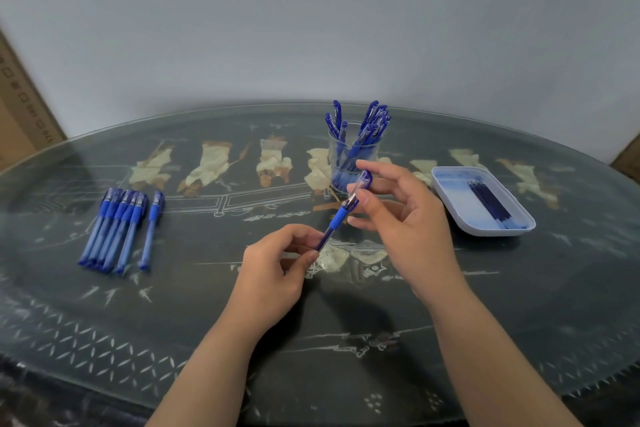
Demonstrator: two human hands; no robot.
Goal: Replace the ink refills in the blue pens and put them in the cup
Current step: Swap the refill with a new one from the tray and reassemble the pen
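I hold one blue pen (337,218) slanted above the middle of the table. My left hand (277,270) pinches its lower barrel end between thumb and fingers. My right hand (398,215) grips its upper end, at the clear cap. Behind the pen stands a clear cup (349,163) holding several blue pens. A row of several blue pens (114,229) lies on the table at the left, one of them slightly apart. A white tray (446,184) at the right holds several dark blue refills (488,199).
The table (207,305) is dark, glass-topped and oval, with pale painted figures. Its far edge meets a grey wall. A cardboard box (20,107) leans at the far left, and another brown corner shows at the far right.
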